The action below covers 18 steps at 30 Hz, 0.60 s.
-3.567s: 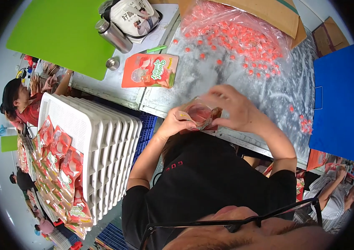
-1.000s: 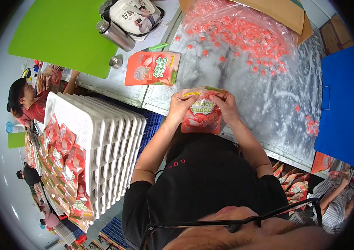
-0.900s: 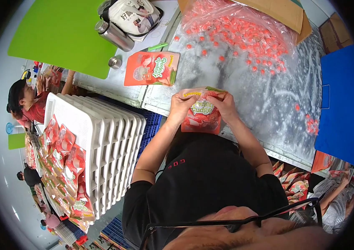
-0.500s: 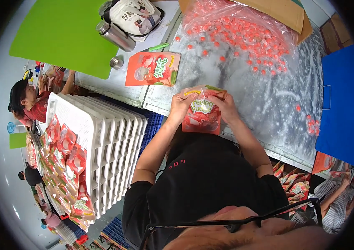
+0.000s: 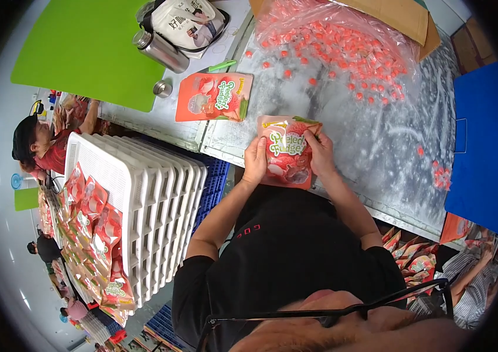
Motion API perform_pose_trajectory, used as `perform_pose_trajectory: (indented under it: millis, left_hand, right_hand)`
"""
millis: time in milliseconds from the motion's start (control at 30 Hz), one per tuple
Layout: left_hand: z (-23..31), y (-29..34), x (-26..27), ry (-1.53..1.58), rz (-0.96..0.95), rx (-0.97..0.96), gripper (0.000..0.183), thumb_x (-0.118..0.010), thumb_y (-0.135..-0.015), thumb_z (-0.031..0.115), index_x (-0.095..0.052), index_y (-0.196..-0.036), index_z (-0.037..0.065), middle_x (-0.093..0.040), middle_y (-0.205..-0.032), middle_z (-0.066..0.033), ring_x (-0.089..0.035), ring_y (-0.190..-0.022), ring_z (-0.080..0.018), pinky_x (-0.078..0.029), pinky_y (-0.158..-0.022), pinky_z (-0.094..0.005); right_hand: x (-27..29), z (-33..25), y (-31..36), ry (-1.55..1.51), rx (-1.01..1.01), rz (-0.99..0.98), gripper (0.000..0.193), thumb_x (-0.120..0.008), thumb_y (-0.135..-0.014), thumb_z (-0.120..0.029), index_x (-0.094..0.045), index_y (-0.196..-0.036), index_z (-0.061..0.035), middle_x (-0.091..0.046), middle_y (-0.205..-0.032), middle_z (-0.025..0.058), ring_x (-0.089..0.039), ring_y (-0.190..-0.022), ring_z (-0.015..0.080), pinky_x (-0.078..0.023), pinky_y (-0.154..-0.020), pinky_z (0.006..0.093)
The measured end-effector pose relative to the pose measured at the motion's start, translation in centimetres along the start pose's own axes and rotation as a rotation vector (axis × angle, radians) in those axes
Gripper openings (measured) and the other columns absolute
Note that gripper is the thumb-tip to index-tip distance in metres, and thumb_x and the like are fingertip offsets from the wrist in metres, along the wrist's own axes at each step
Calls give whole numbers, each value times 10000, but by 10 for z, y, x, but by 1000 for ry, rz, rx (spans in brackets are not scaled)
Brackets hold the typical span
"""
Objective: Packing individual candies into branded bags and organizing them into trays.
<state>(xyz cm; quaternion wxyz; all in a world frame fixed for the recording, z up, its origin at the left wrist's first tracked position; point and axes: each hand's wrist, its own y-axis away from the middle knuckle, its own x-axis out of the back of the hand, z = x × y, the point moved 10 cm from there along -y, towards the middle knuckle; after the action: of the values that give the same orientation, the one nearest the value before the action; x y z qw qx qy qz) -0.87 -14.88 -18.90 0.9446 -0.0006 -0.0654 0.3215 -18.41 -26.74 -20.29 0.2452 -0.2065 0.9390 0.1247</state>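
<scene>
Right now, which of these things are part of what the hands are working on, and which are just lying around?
In use:
left hand and right hand holding the red pouch
heap of small red candies
second red pouch lying flat
stacked white trays

Lying about:
steel flask
printed bag
green sheet
blue board

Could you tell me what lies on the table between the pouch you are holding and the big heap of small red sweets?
In the head view, only bare, shiny table top lies between the held pouch and the heap of red sweets; some stray sweets sit at the heap's edge.
</scene>
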Motion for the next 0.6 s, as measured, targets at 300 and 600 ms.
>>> perform_pose_trajectory:
  millis: [300,600]
  left_hand:
    - [34,-24,-36,524,-268,407,212,-714,-876,-8,-715,-1087,-30,-742,-1007,-110,-698,-882,-157,-569,-815,-286]
    - [52,-22,-35,476,-289,276,197,-691,-900,0,-709,-1093,-34,-739,-1012,-109,-689,-888,-135,-565,-801,-277]
  right_hand:
    - [-35,-38,-8,279,-65,-169,222,-681,-913,-66,-698,-1083,76,-738,-980,69,-655,-846,85,-529,-766,252]
    - [-40,-37,-7,209,-73,-213,234,-696,-889,-54,-701,-1094,58,-742,-999,92,-671,-880,104,-538,-805,253]
